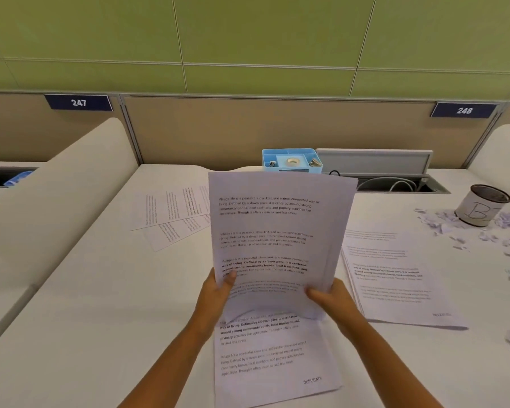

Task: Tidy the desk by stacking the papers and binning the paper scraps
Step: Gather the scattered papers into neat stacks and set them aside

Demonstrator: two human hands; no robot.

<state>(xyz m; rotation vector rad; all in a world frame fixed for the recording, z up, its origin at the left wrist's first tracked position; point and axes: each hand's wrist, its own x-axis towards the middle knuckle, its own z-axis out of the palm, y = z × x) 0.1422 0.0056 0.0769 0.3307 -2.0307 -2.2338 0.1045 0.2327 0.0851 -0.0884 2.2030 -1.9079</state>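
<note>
I hold a sheaf of printed papers (277,240) upright above the middle of the desk. My left hand (215,295) grips its lower left edge, thumb on the front. My right hand (333,301) grips its lower right corner. Under the sheaf lies a printed sheet (274,360) marked DUPLICATE. More sheets (395,278) lie to the right, and a few overlapping ones (171,213) lie at the back left. Torn paper scraps (489,234) are scattered at the right around a small grey bin can (480,206).
A blue desk organiser (292,161) stands at the back by an open cable tray (395,184) with cords. White curved dividers (65,184) flank the desk on both sides. A beige partition with number plates 247 and 248 runs behind.
</note>
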